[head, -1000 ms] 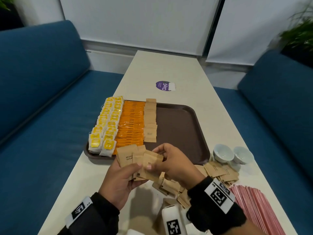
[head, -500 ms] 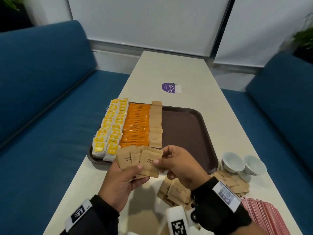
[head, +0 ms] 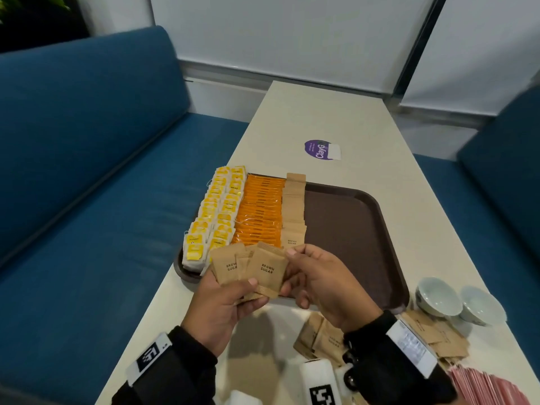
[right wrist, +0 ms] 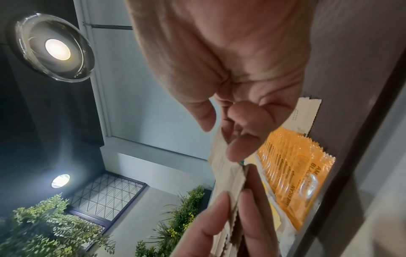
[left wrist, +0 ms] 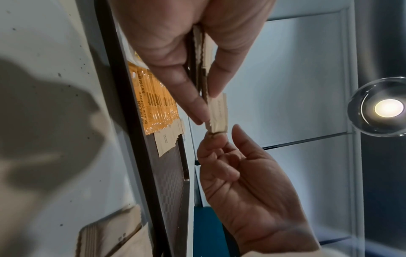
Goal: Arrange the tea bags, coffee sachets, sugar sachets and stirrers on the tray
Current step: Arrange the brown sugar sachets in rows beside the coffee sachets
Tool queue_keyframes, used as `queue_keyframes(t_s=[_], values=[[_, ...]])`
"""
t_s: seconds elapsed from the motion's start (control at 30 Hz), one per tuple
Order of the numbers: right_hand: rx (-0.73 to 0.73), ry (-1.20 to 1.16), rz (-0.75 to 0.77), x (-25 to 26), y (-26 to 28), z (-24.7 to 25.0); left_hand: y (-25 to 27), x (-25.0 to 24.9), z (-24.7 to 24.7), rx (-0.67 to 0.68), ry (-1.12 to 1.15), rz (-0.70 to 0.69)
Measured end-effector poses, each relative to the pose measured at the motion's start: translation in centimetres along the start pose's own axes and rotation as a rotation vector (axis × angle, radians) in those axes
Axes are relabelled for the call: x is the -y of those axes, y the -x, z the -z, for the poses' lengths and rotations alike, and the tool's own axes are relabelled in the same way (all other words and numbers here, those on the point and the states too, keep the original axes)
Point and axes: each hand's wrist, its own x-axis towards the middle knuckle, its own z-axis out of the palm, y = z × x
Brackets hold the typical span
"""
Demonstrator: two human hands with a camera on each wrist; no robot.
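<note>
My left hand [head: 225, 302] grips a fanned stack of brown sugar sachets [head: 233, 267] just above the near edge of the brown tray [head: 350, 229]. My right hand [head: 315, 276] pinches the front sachet [head: 267, 271] of that fan by its right edge. The left wrist view has the same sachet stack [left wrist: 217, 111] between both hands. On the tray lie yellow tea bags [head: 216, 217] in two rows at the left, orange coffee sachets [head: 258, 214] beside them, then a row of brown sugar sachets [head: 293, 209].
Loose brown sugar sachets [head: 321, 337] lie on the table under my right wrist, and more [head: 438, 337] sit to the right. Two white bowls [head: 438, 296] stand right of the tray. Pink stirrers [head: 491, 390] lie at the bottom right. Blue sofas flank the table.
My right hand has slid the front sachet onto the fan held by my left hand, and both hands have moved slightly forward toward the tray.
</note>
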Motion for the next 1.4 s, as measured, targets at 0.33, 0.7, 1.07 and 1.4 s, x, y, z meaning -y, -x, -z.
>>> queue_keyframes(t_s=[0.33,0.7,1.07,1.4], values=[[0.015,0.092,-0.014,-0.8,0.0,0.3,-0.1,0.4,-0.4,0.006,0.005,0.0],[-0.283,0.553,-0.128,0.6,-4.7,6.3,-0.4,0.3,0.0,-0.08,0.071,0.061],[-0.243,0.66,-0.138,1.2,-9.6,5.1,-0.5,0.1,0.3,-0.109,0.067,0.036],[-0.254,0.808,-0.341,2.0,-11.7,3.6,-0.2,-0.1,0.8,-0.13,0.06,0.028]])
